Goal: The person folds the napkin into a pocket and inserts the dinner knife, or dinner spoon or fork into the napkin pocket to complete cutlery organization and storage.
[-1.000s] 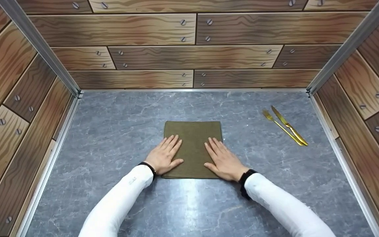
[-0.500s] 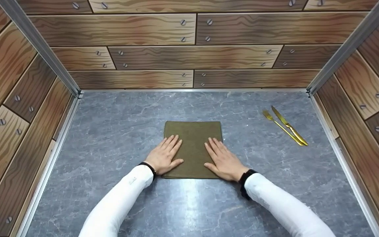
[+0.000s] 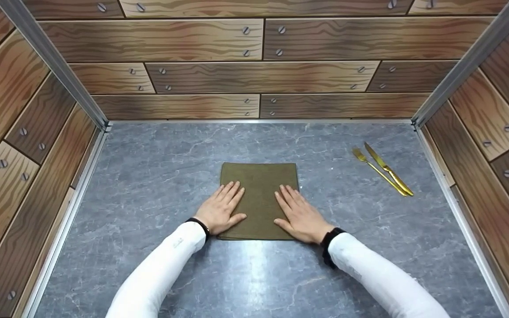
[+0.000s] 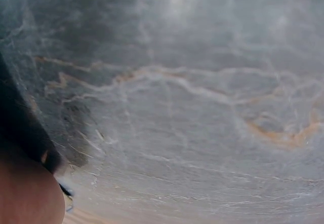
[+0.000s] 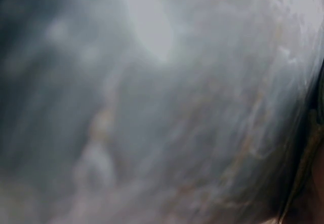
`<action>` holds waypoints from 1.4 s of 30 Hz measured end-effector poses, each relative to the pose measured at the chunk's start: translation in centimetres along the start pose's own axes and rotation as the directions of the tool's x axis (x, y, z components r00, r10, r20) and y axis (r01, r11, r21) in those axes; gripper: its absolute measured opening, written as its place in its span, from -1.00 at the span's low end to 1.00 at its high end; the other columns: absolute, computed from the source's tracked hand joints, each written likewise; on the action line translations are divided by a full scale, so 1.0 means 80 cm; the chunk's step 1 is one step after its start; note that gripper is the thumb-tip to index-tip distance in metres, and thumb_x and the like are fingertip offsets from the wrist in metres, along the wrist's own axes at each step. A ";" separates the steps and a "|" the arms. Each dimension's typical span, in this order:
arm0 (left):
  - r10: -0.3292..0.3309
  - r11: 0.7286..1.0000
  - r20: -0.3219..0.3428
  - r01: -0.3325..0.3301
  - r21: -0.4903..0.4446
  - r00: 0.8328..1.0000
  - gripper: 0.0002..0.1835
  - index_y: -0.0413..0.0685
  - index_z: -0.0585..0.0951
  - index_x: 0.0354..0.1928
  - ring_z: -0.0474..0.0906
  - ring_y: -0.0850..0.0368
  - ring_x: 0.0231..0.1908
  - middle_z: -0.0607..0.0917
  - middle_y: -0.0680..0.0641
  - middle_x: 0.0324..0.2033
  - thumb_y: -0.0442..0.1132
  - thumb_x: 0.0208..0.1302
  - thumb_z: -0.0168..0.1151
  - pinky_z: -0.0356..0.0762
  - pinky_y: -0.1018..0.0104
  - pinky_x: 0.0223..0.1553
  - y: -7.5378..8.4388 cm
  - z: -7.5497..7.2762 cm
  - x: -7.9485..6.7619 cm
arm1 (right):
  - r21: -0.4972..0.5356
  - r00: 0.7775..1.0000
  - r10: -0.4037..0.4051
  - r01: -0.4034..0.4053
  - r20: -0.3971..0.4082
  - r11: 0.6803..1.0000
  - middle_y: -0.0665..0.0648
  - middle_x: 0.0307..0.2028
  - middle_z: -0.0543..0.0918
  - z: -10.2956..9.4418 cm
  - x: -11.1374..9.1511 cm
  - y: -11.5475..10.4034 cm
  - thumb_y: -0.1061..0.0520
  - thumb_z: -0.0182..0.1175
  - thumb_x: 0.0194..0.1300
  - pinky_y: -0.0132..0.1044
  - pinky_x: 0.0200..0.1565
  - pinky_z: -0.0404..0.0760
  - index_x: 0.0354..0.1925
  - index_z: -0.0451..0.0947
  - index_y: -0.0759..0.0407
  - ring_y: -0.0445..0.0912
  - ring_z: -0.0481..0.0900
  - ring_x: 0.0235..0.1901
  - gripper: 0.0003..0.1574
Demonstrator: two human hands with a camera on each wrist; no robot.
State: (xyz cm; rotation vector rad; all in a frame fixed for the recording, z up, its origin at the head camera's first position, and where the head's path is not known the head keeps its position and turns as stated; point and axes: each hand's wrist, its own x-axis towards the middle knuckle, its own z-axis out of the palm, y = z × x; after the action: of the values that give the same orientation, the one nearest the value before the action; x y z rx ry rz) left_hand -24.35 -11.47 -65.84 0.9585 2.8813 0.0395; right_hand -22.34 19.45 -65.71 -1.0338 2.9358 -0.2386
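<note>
A folded olive-green cloth [image 3: 259, 198] lies flat on the grey marbled table, roughly square, with layered edges at its near left corner. My left hand [image 3: 221, 208] rests flat on its left side, fingers straight and pointing forward. On the cloth's right side lies my right hand [image 3: 303, 215], likewise flat with straight fingers. Both thumbs point inward across the cloth. The left wrist view shows mostly tabletop, with part of the left hand [image 4: 30, 196] at the lower left corner. In the right wrist view the tabletop is blurred, and a sliver of cloth edge [image 5: 307, 158] shows at the right.
A gold fork [image 3: 380, 172] and a gold knife [image 3: 388, 168] lie side by side at the right of the table [image 3: 148, 163], their handles almost touching. Wood-patterned walls [image 3: 206, 79] with metal corner rails enclose the back and both sides.
</note>
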 end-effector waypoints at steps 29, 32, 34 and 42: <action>-0.040 0.999 -0.008 0.040 -0.015 0.999 -0.16 -0.05 0.12 0.51 0.02 -0.07 0.51 0.14 -0.13 0.51 0.37 0.42 -0.34 -0.11 0.01 0.53 0.009 -0.048 0.038 | 0.217 0.954 0.244 -0.280 0.176 0.935 0.26 0.53 -0.04 -0.057 -0.030 -0.052 -0.37 -0.29 0.49 0.06 0.50 0.03 0.52 -0.05 0.23 0.12 -0.07 0.53 -0.06; -0.080 0.997 0.007 0.080 -0.014 0.997 -0.16 -0.06 0.09 0.52 -0.01 -0.05 0.52 0.10 -0.12 0.52 0.37 0.43 -0.35 -0.14 0.02 0.54 0.005 -0.054 0.047 | 0.237 0.944 0.281 -0.317 0.175 0.918 0.31 0.51 0.01 -0.060 -0.048 -0.070 -0.35 -0.27 0.49 0.09 0.49 0.07 0.49 0.01 0.28 0.16 -0.03 0.52 -0.06; -0.109 0.994 0.020 0.109 -0.009 0.994 -0.15 -0.05 0.07 0.53 -0.04 -0.03 0.53 0.07 -0.11 0.53 0.38 0.42 -0.38 -0.17 0.03 0.54 0.001 -0.054 0.054 | 0.246 0.939 0.301 -0.334 0.165 0.910 0.34 0.50 0.04 -0.061 -0.061 -0.082 -0.33 -0.23 0.49 0.09 0.48 0.08 0.48 0.05 0.32 0.18 0.00 0.51 -0.07; -0.215 0.976 0.095 0.218 -0.024 0.972 -0.13 -0.01 0.09 0.53 -0.09 -0.02 0.54 0.03 -0.11 0.54 0.41 0.40 -0.36 -0.18 -0.03 0.54 -0.008 -0.053 0.065 | 0.243 0.924 0.333 -0.373 0.188 0.896 0.36 0.48 0.11 -0.054 -0.098 -0.114 -0.28 -0.14 0.48 0.12 0.47 0.10 0.45 0.11 0.34 0.20 0.04 0.50 -0.10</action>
State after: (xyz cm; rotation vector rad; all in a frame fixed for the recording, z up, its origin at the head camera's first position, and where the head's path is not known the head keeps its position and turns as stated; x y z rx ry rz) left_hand -29.31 -8.84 -62.11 0.6175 2.8711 0.0259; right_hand -10.82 17.92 -60.33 -0.4477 2.7857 -0.5183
